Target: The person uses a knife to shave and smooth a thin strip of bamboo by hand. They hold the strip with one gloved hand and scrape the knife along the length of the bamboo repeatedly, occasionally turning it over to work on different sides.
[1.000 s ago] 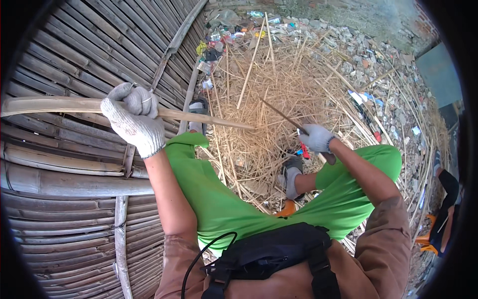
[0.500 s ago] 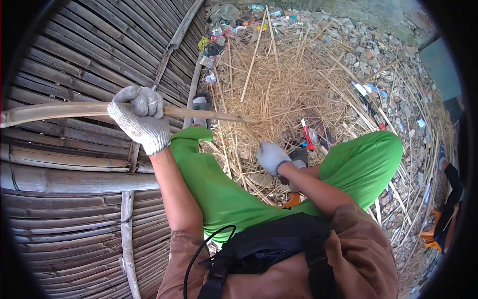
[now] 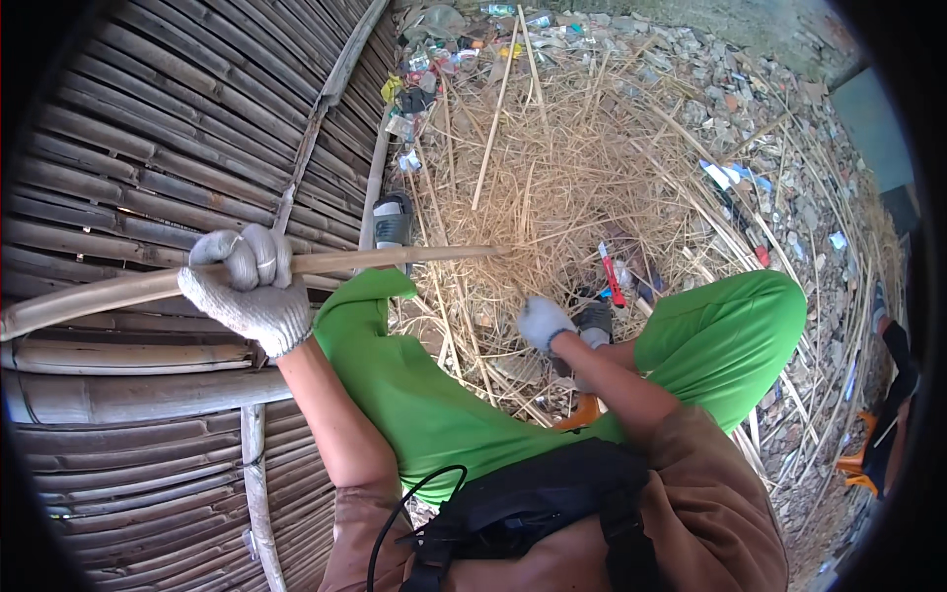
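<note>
In a knitted white work glove, my left hand is wrapped round a long split-bamboo strip. The strip runs from the left edge of the view to a narrow tip above the pile of shavings. My right hand, gloved too, is low between my knees, just short of the strip's tip. Its fingers look curled, but the back of the glove hides most of them and whatever they hold. Pale bamboo shavings cover the ground beyond both hands. Beside my right hand lies a slim red and white tool.
A bamboo-pole wall rises close on the left. My green-trousered knees spread on either side. Long strips lie over the pile, with rubble and litter around it. At the far right is another person's leg near an orange seat.
My left hand has moved left and slightly down, drawing the strip along; its left end sits lower. My right hand has shifted slightly down and right. The view has tilted a little.
</note>
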The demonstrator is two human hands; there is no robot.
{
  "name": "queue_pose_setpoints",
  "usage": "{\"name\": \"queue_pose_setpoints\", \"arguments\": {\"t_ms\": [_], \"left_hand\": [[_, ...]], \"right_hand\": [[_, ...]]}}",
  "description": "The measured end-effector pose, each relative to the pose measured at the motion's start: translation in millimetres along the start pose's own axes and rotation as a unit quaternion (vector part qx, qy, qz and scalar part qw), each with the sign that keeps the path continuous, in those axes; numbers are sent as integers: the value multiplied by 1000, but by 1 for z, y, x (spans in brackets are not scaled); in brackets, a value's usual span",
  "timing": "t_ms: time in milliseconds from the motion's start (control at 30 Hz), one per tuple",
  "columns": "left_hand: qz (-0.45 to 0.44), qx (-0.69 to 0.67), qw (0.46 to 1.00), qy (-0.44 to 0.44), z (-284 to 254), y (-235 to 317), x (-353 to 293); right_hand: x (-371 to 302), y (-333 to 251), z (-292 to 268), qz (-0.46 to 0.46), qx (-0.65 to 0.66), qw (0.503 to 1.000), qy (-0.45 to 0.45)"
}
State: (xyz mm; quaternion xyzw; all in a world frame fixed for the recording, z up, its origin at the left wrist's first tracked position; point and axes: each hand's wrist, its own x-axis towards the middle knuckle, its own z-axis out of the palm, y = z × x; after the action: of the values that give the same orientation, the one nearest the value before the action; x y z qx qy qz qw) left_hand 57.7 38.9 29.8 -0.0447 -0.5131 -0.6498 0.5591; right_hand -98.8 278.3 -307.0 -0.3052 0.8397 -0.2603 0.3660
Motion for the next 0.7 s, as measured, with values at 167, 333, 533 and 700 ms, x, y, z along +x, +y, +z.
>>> {"name": "queue_pose_setpoints", "arguments": {"t_ms": [167,333,533,700], "left_hand": [[7,17,998,-58,-3,-1,-7],[-1,19,998,-59,1,7,-3],[1,-11,998,-61,-9,0,1],[3,5,999,-52,-1,-2,-4]], "right_hand": [[-20,-44,-8,-47,76,996,13],[-47,-108,-10,-191,75,977,55],[12,18,12,45,56,997,-2],[-25,-73,5,-171,98,977,78]]}}
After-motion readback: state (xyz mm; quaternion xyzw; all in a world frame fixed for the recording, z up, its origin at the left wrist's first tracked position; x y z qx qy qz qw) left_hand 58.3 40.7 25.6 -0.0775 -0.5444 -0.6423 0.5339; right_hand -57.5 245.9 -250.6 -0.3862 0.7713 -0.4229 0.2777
